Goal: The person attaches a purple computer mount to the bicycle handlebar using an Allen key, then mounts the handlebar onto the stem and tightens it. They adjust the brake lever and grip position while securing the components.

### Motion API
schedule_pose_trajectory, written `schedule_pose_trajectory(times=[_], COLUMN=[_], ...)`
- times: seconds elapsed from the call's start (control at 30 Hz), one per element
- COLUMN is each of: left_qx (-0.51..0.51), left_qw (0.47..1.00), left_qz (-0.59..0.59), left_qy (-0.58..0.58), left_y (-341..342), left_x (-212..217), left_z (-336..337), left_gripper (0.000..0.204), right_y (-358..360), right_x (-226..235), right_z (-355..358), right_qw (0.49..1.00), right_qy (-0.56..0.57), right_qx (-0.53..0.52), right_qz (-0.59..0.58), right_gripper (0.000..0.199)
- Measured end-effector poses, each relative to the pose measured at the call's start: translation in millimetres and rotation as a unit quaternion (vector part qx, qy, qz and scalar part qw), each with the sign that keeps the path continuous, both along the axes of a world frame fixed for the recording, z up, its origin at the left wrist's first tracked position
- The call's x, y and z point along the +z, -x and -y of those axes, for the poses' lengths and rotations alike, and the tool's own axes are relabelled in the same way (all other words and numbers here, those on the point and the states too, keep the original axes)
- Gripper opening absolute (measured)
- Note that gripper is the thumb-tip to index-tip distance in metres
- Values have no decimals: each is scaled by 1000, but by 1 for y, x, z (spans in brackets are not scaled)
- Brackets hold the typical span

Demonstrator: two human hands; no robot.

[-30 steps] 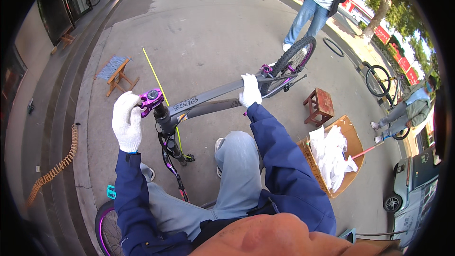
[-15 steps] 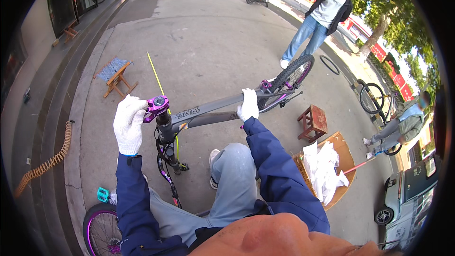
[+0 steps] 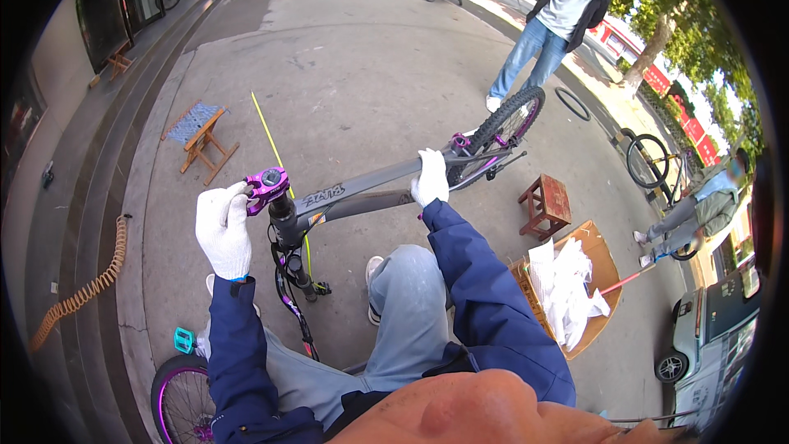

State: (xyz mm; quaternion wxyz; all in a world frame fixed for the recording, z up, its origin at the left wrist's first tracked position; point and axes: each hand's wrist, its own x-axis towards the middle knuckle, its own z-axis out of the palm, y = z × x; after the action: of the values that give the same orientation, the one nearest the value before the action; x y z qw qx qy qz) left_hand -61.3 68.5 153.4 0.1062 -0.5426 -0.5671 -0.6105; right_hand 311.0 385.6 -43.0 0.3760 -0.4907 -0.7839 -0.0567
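Note:
Between my legs stands a grey bicycle frame [image 3: 370, 180] with black and purple parts. At the top of its fork steerer sits a purple handlebar stem [image 3: 267, 185]. My left hand [image 3: 222, 232], in a white knit glove, pinches the stem's clamp end with closed fingers. On the frame's top tube, near the seat end, my right hand [image 3: 430, 178] is wrapped from above, gloved in white too. The black fork [image 3: 297, 261] and loose black cables hang below the stem. The rear wheel [image 3: 498, 133] with a knobby tyre is at the far right end.
A folding stool [image 3: 200, 136] is ahead on the left, a red wooden stool [image 3: 544, 205] on the right. Near it stands a cardboard box [image 3: 598, 263] with white wrapping. A separate wheel [image 3: 185, 403] lies lower left; one person [image 3: 555, 20] stands beyond the rear wheel.
My left hand has dropped a little while keeping its pinch on the stem, which looks slightly turned. My right hand stays on the top tube.

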Motion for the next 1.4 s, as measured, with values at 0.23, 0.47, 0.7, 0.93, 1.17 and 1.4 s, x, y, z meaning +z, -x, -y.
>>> schedule_pose_trajectory(times=[0.23,0.47,0.7,0.93,1.17,1.4], left_qx=[44,153,25,-4,64,14], left_qw=[998,976,986,996,991,988], left_qz=[17,-132,-115,-53,5,-13], left_qy=[50,83,116,77,114,156], left_y=[-14,-26,-34,-9,-5,-16], left_x=[13,31,54,55,33,43], left_z=[11,38,53,12,20,40], left_gripper=[17,11,8,12,11,13], right_y=[1,-1,1,0,2,4], right_x=[-1,4,3,5,4,3], right_z=[0,1,1,1,2,2], right_qw=[1000,1000,1000,1000,1000,1000], right_qy=[-28,-23,-20,10,-31,-30], right_qx=[9,8,3,-3,6,5], right_qz=[-7,4,5,4,0,-10], right_gripper=[76,77,76,74,70,69])
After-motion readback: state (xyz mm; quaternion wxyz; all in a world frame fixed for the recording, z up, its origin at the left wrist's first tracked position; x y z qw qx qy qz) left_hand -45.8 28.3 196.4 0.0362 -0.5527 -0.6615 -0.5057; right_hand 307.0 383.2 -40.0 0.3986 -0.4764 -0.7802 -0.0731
